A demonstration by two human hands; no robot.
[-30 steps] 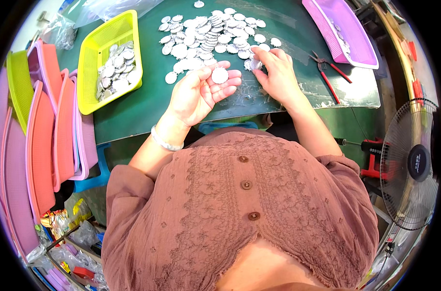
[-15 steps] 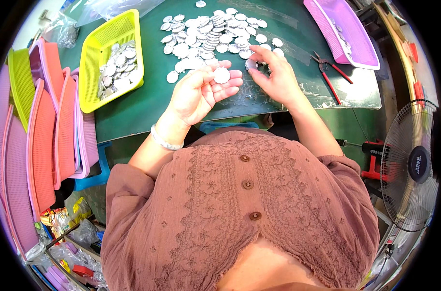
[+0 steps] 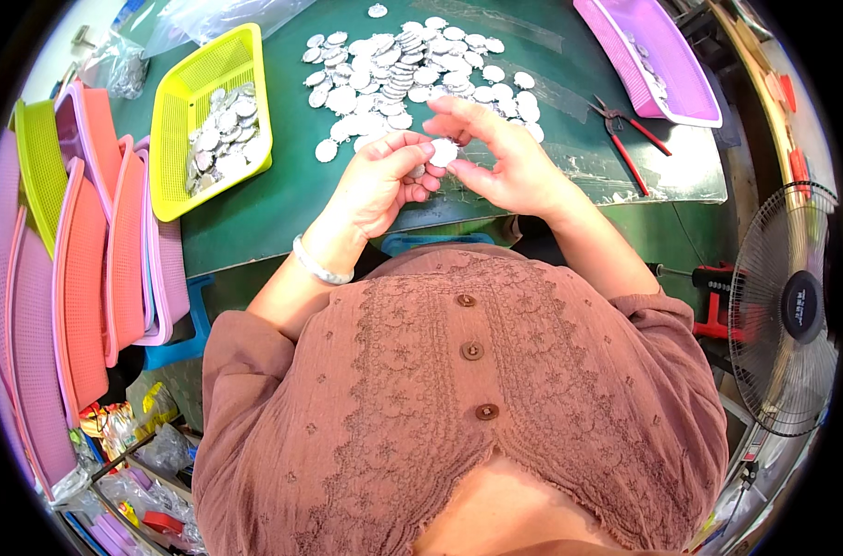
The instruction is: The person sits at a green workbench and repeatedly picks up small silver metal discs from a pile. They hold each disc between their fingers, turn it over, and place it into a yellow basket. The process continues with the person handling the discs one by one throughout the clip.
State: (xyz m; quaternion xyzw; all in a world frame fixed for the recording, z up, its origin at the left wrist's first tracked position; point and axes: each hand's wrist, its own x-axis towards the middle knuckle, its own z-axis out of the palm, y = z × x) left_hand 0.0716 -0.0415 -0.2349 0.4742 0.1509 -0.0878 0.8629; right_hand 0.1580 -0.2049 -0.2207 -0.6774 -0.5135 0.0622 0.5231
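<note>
Over the near edge of the table, my two hands meet at a small round silvery disc with a scalloped rim (image 3: 443, 153). My left hand (image 3: 384, 176) pinches this disc by its left edge, thumb on top, and a bit of another pale disc (image 3: 417, 171) shows among its curled fingers. Curved around the same disc from the right is my right hand (image 3: 500, 153), its thumb tip at the disc's lower edge and its index finger above. Just beyond the hands lies a heap of similar silvery discs (image 3: 403, 69), some stacked in a leaning row.
A yellow-green basket (image 3: 166, 139) holding discs stands left on the green table (image 3: 245, 236). At the far right is a purple basket (image 3: 616, 46) with some discs, and red-handled pliers (image 3: 630, 144) lie nearby. Stacked baskets (image 3: 78, 278) fill the left side; a fan (image 3: 783, 306) stands right.
My right hand has moved left from beside the heap to my left hand. The disc that lay on my open left fingers is no longer flat there; the fingers have curled into a pinch.
</note>
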